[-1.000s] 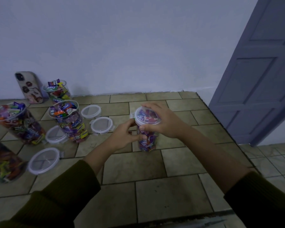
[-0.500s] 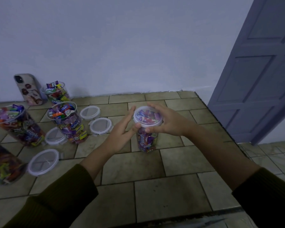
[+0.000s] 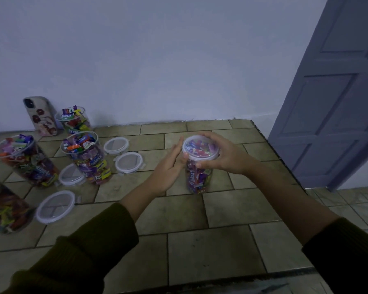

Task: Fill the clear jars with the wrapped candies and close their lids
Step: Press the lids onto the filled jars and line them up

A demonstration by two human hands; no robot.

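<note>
1. The right hand [image 3: 223, 158] curls over the lid [image 3: 200, 147] from the right side of the frame, with its fingers and thumb gripping the rim.
2. The left hand [image 3: 168, 168] is released, its fingers straight and pointing up beside the lid's left edge. I cannot tell whether they touch it.
3. Between the hands, the jar [image 3: 198, 179] stands upright on the tiled tabletop [image 3: 221, 209] at centre frame. It is full of wrapped candies [image 3: 197, 176] and the lid sits on top.
4. Left of the hands lie four loose lids [image 3: 129, 162], flat on the tabletop.
5. Further left stand four open jars [image 3: 87, 158], heaped with candies.
6. In the upper left a phone [image 3: 40, 115] leans against the wall.
</note>
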